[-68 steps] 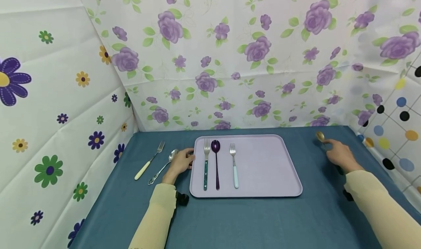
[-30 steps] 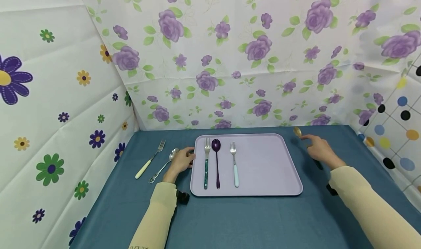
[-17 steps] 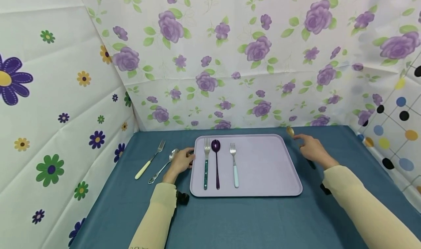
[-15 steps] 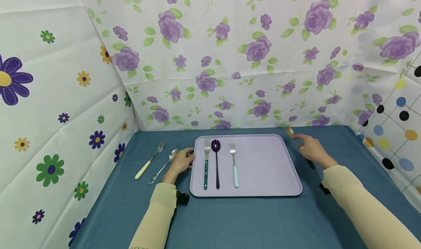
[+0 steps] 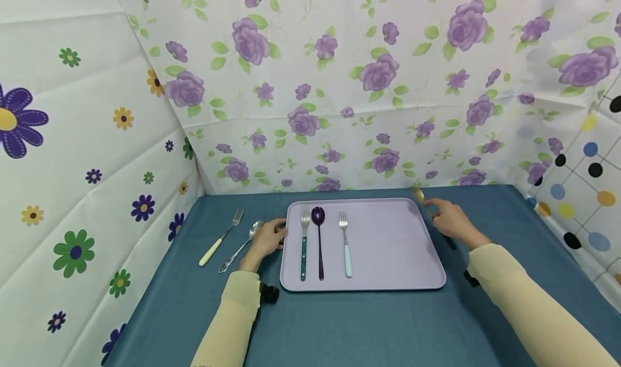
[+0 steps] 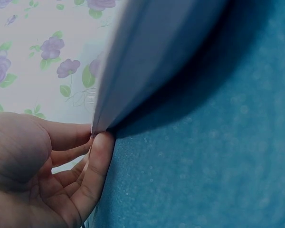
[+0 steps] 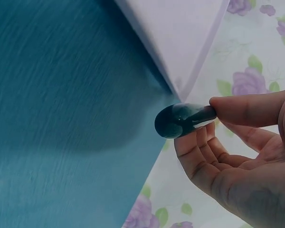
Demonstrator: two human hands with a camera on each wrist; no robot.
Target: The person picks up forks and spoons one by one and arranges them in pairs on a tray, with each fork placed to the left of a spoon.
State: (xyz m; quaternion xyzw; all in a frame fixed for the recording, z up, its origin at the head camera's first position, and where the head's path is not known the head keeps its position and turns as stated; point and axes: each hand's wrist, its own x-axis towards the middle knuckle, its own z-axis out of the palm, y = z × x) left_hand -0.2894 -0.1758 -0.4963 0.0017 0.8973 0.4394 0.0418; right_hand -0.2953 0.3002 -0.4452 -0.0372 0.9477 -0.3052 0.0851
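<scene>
The left hand (image 5: 268, 239) pinches the left rim of a pale lilac tray (image 5: 393, 248); in the left wrist view its thumb and fingertips meet at the tray's edge. Beyond the tray's far right corner, the right hand (image 5: 454, 221) holds a spoon with a gold bowl (image 5: 418, 194) and a dark green handle (image 7: 180, 121) between thumb and fingers. On the tray, side by side, lie a green-handled fork (image 5: 304, 251), a dark purple spoon (image 5: 318, 216) and a smaller fork with a light blue handle (image 5: 347, 259).
Left of the tray, a cream-handled fork (image 5: 211, 251) and a silver spoon (image 5: 234, 256) with an ornate handle lie on the blue tablecloth (image 5: 359, 329). Floral sheets (image 5: 301, 76) hang behind the table and along both sides.
The right hand has carried the gold spoon leftward, from the table's far right to the tray's far right corner. The left hand stays at the tray's left rim; the tray's cutlery is unmoved.
</scene>
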